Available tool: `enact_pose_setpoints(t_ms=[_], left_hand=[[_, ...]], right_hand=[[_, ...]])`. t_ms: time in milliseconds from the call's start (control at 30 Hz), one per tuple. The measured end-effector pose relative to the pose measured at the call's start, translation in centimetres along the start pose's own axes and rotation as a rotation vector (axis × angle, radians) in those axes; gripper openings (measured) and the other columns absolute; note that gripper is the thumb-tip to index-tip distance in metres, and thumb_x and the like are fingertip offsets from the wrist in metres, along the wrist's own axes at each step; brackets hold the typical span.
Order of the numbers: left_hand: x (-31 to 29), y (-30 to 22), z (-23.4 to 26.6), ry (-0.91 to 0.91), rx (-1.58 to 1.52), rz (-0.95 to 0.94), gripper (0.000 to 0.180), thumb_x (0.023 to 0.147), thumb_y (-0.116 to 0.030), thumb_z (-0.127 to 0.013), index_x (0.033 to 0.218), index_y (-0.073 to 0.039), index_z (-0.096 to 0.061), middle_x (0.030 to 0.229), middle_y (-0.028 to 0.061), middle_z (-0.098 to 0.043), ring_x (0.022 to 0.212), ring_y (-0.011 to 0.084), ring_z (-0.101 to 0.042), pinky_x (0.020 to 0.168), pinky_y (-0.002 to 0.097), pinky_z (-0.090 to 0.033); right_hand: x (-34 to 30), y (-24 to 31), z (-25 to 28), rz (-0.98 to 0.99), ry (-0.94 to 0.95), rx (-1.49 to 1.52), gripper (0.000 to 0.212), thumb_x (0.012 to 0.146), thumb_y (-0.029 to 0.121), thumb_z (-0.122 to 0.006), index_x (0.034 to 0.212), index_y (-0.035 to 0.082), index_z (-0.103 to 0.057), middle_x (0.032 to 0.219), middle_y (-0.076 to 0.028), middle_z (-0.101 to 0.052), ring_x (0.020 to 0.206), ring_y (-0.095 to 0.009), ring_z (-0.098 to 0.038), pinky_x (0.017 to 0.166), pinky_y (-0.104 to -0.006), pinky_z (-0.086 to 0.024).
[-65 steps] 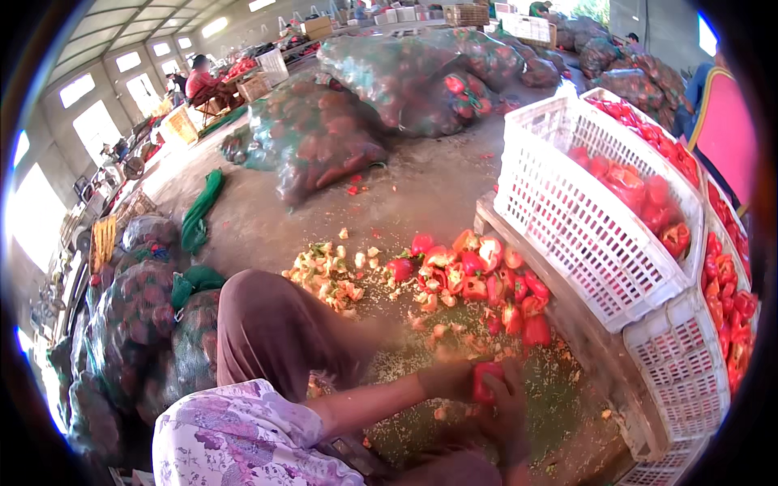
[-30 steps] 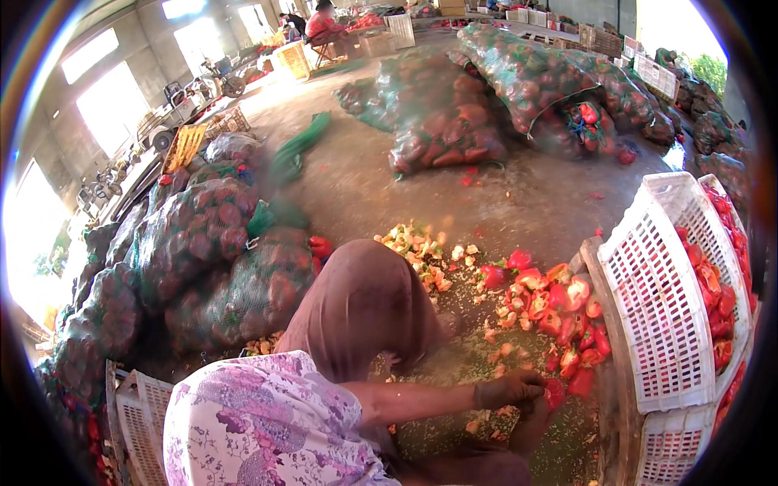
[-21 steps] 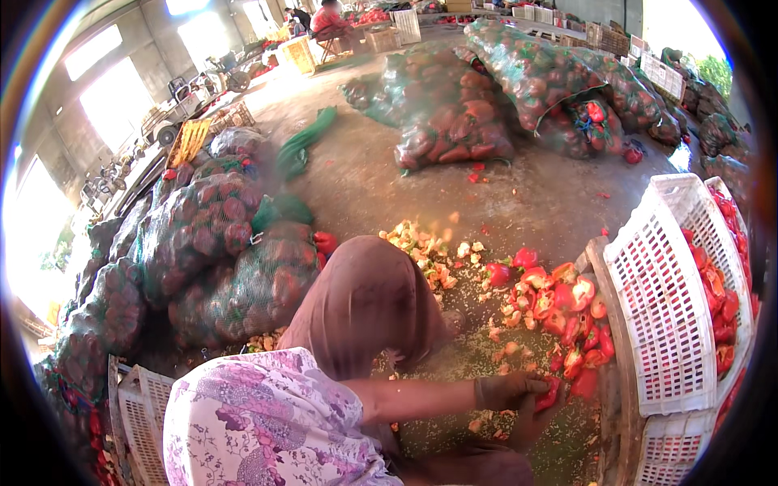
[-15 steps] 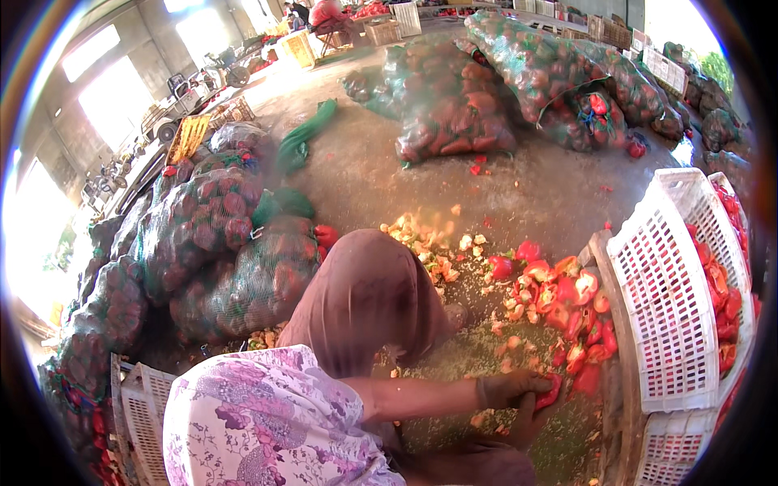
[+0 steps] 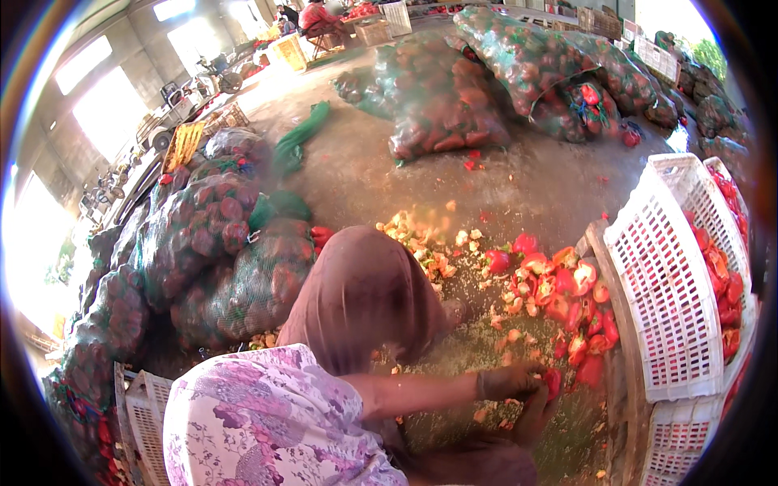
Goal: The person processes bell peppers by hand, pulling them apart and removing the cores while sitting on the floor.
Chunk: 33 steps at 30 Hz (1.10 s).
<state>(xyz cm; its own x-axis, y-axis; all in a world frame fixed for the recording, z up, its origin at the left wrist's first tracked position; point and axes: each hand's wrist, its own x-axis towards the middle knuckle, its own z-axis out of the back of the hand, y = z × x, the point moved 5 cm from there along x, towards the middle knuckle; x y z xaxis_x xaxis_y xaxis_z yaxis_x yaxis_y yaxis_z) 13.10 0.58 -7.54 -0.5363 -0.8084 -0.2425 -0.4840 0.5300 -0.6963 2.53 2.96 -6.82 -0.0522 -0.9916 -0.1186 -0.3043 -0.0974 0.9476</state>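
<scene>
My left hand (image 5: 510,382), in a dark glove, is closed around a red bell pepper (image 5: 553,384) out to the right of my knees. Close below it, my right hand (image 5: 532,415) reaches up toward the same pepper. It is dark and smeared, so its fingers and anything in them cannot be made out. Just beyond the hands lies a heap of red peppers (image 5: 590,324), several of them cut open. Pale pepper cores and scraps (image 5: 421,247) are scattered on the floor past my knee (image 5: 365,283), with seeds all around.
A wooden rail (image 5: 620,324) borders the heap. Right of it stand white plastic crates (image 5: 664,275) holding red peppers. Full mesh sacks (image 5: 203,219) are piled at the left, and more sacks (image 5: 446,97) lie ahead. Another person (image 5: 318,20) sits far off.
Both hands have shifted slightly, and the pepper in my left hand is a little higher in view. The whole view has tilted slightly. The heap looks the same.
</scene>
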Motion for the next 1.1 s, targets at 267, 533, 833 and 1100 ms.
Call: enact_pose_setpoints(t_ms=[267, 533, 833, 1100], left_hand=[[0.8, 0.8, 4.7, -0.086, -0.011, -0.144, 0.03, 0.092, -0.025, -0.063, 0.111, -0.003, -0.056, 0.096, 0.0077, -0.06, 0.086, 0.0163, -0.061, 0.072, 0.0319, -0.053], [-0.8, -1.8, 4.4, -0.351, 0.895, -0.234, 0.03, 0.088, -0.014, -0.065, 0.113, 0.002, -0.063, 0.091, 0.0051, -0.066, 0.076, 0.0139, -0.059, 0.069, 0.0266, -0.05], [1.2, -0.7, -3.0, 0.101, -0.043, 0.168, 0.029, 0.098, -0.031, -0.053, 0.115, -0.009, -0.061, 0.091, -0.0027, -0.063, 0.068, 0.0006, -0.052, 0.049, 0.0113, -0.035], [-0.2, 0.5, -4.3, 0.177, -0.435, 0.523, 0.025, 0.099, -0.036, -0.052, 0.107, -0.014, -0.062, 0.081, -0.0066, -0.06, 0.054, -0.002, -0.042, 0.039, 0.0111, -0.026]], right_hand=[[1.3, 0.7, -1.1, -0.028, -0.047, -0.181, 0.059, 0.093, 0.024, -0.061, 0.142, 0.0, -0.037, 0.124, -0.012, -0.053, 0.111, -0.018, -0.053, 0.092, -0.0309, -0.045], [1.0, 0.7, 3.1, -0.143, -0.08, 0.676, 0.058, 0.101, 0.052, -0.03, 0.132, 0.006, -0.047, 0.123, -0.01, -0.058, 0.106, -0.027, -0.062, 0.084, -0.0378, -0.053], [-1.4, 4.5, 0.8, 0.19, -0.188, -0.029, 0.045, 0.094, 0.013, -0.051, 0.137, 0.003, -0.042, 0.121, -0.008, -0.055, 0.105, -0.019, -0.058, 0.088, -0.0328, -0.049], [-2.9, 6.4, 1.3, 0.048, 0.103, 0.013, 0.056, 0.084, 0.001, -0.06, 0.136, 0.007, -0.041, 0.115, -0.008, -0.054, 0.104, -0.017, -0.058, 0.092, -0.0321, -0.048]])
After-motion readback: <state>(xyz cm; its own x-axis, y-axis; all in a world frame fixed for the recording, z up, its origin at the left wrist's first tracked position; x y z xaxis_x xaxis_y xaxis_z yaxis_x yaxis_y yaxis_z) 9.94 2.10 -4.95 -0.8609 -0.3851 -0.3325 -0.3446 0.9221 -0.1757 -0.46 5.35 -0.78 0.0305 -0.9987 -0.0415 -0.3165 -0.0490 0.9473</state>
